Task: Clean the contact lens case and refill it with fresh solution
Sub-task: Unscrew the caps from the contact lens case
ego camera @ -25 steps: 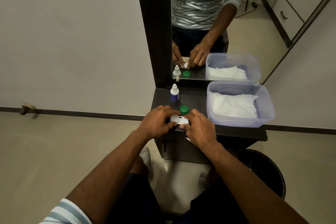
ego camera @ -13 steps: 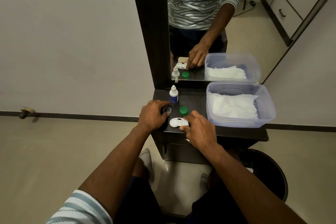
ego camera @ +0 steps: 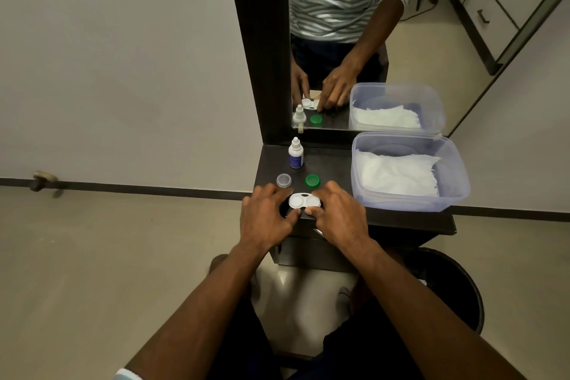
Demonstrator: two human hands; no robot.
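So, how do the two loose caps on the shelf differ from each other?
The green cap is opaque and bright green; the clear cap is see-through and greyish. The green cap lies nearer the plastic box, the clear cap below the dropper bottle. Both are small, round, off the lens case and untouched by either hand.

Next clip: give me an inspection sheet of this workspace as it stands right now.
Surface: dark shelf below a mirror.
Job's things: white lens case lying flat, both wells uncapped; clear cap and green cap behind it; dropper bottle upright, capped.
Clutter: plastic tub holding white tissue.
Grippers: left hand and right hand hold the case's two ends.
Cables: one on the floor, seen only in the mirror.
Surroundings: black bin under the shelf; plain wall, tiled floor.
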